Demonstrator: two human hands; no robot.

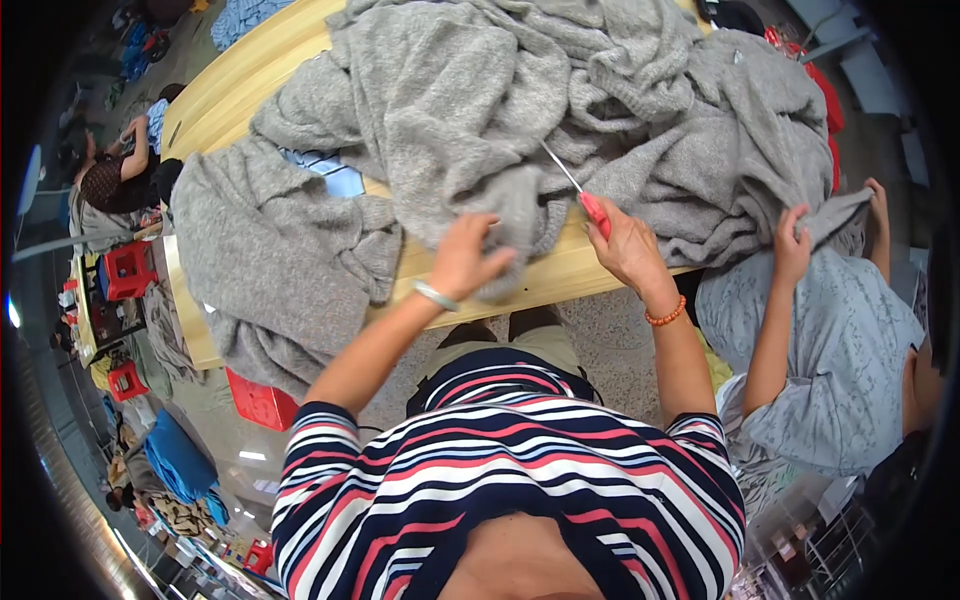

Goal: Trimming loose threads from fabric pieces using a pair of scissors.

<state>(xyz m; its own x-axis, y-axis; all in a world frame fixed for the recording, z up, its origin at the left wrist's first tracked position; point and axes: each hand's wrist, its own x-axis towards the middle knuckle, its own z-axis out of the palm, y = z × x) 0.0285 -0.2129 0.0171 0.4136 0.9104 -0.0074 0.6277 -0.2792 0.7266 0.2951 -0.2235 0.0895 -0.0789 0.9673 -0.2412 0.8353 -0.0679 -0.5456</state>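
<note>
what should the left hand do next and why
Probably steady the loose grey knit cloth near it: the left hand looks open and blurred beside rumpled folds, while the right hand grips a red-handled tool whose thin metal end points into the pile.

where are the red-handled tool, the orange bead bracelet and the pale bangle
red-handled tool point(593, 208), head view, on its handle
orange bead bracelet point(667, 317), head view, on its beads
pale bangle point(436, 296), head view, on its band
</note>
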